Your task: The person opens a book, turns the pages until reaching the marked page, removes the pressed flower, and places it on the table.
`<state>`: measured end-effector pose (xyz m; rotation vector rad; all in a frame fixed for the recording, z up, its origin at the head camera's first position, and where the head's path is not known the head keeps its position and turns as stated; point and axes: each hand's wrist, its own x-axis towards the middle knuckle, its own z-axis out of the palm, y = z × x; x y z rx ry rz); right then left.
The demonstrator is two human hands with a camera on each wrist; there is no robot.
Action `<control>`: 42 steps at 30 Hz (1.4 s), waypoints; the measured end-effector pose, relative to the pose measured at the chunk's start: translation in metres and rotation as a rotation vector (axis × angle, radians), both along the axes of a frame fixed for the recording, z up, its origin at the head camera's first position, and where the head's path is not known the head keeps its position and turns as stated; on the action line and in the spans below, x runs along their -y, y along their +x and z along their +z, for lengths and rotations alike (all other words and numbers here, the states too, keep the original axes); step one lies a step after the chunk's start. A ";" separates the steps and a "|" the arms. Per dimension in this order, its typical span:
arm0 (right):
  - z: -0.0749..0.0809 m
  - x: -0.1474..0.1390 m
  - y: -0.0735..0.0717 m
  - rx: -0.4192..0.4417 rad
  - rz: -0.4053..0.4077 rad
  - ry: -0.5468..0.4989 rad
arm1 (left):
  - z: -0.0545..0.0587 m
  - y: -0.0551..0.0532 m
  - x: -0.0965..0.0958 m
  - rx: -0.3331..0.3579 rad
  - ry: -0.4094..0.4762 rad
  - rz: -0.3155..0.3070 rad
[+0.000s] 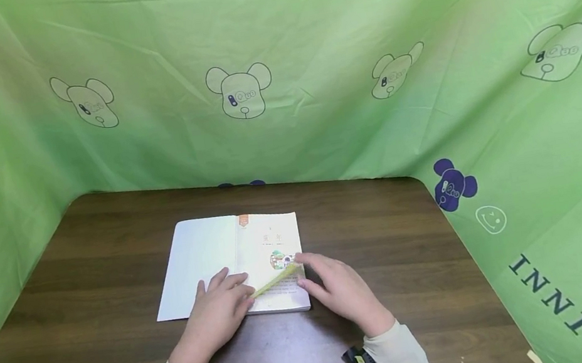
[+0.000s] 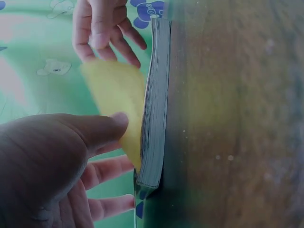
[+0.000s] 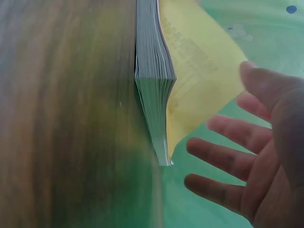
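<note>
An open book (image 1: 205, 252) lies on the table, a blank page on its left side and a printed page with a small colour picture on its right. The lower corner of one yellow-backed page (image 2: 116, 90) stands lifted off the pages below. My left hand (image 1: 218, 307) rests across the book near the spine, fingers spread, its thumb touching the lifted page. At the page's outer edge is my right hand (image 1: 342, 287), with index fingertip by the raised corner and thumb apart from it. In the right wrist view, the fingers (image 3: 223, 156) of that hand are loosely spread.
The brown wooden table (image 1: 392, 241) extends around the book. A green cloth (image 1: 316, 126) printed with bear heads hangs behind and at both sides. Wrist cameras sit at both cuffs. A pale object (image 1: 535, 358) lies at the table's near right edge.
</note>
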<state>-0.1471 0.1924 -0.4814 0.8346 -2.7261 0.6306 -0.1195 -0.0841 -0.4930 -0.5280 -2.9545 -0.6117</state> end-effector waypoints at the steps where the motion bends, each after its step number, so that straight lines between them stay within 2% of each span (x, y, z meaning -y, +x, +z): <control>1: 0.001 -0.001 0.000 0.010 -0.023 -0.008 | 0.000 0.000 0.000 -0.001 0.004 0.003; 4: 0.002 -0.002 0.001 0.049 -0.086 -0.017 | -0.002 -0.002 0.002 0.003 0.023 0.018; 8: 0.001 -0.003 0.001 0.099 -0.126 -0.027 | -0.003 -0.005 0.005 -0.014 0.082 0.051; 11: 0.000 -0.002 0.001 0.123 -0.124 -0.020 | -0.002 -0.008 0.008 -0.078 0.146 0.081; 14: -0.002 -0.003 0.000 0.121 -0.080 -0.008 | 0.000 -0.010 0.011 -0.196 0.192 0.091; 16: -0.003 -0.003 0.000 0.110 -0.025 0.002 | 0.002 -0.010 0.014 -0.284 0.181 0.086; 20: -0.005 -0.005 0.000 0.120 0.100 0.035 | 0.003 -0.010 0.019 -0.424 0.088 0.050; 25: -0.006 -0.007 0.002 0.168 0.174 0.079 | 0.005 -0.011 0.024 -0.489 -0.024 -0.028; 29: -0.006 -0.007 0.002 0.201 0.179 0.110 | 0.005 -0.012 0.026 -0.447 -0.071 -0.096; 33: -0.006 -0.007 0.002 0.231 0.178 0.129 | 0.005 -0.011 0.026 -0.346 -0.089 -0.143; 37: -0.006 -0.007 0.003 0.253 0.176 0.144 | 0.003 -0.011 0.027 -0.277 -0.083 -0.163; 42: -0.006 -0.007 0.004 0.260 0.168 0.160 | -0.001 -0.009 0.028 -0.243 -0.058 -0.175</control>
